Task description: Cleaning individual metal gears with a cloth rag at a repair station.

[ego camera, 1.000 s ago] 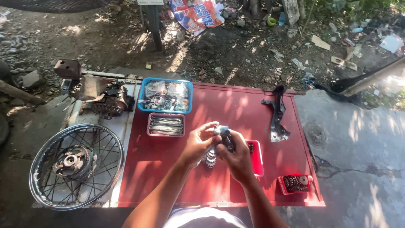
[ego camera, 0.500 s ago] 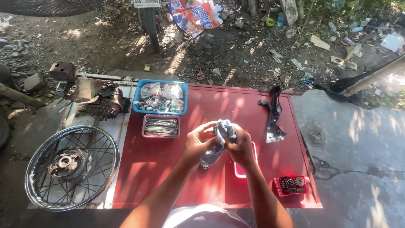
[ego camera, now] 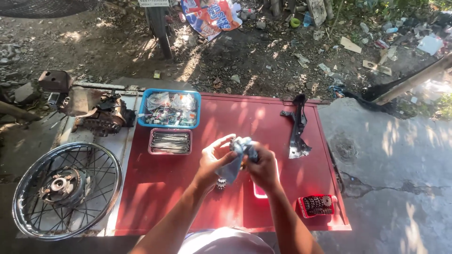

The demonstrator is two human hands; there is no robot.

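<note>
Both my hands meet above the middle of a red metal sheet point(ego camera: 188, 202) laid on the ground. My left hand point(ego camera: 214, 160) and my right hand point(ego camera: 263, 167) grip a grey-blue rag point(ego camera: 238, 157) wrapped around something small that stays hidden. A small toothed gear point(ego camera: 220, 183) sits on the sheet just below my left hand. A shallow red tray point(ego camera: 260, 192) lies under my right wrist.
A blue basket of small parts point(ego camera: 169, 109), a tray of spokes point(ego camera: 170, 141), a black bracket point(ego camera: 297, 127) and a red tub holding a chain point(ego camera: 318, 205) rest on the sheet. A spoked wheel point(ego camera: 66, 188) and a rusty engine point(ego camera: 96, 113) lie left.
My hands have gone on working the rag around the hidden part, turning it between them. The view has shifted slightly; the things on the sheet have stayed put.
</note>
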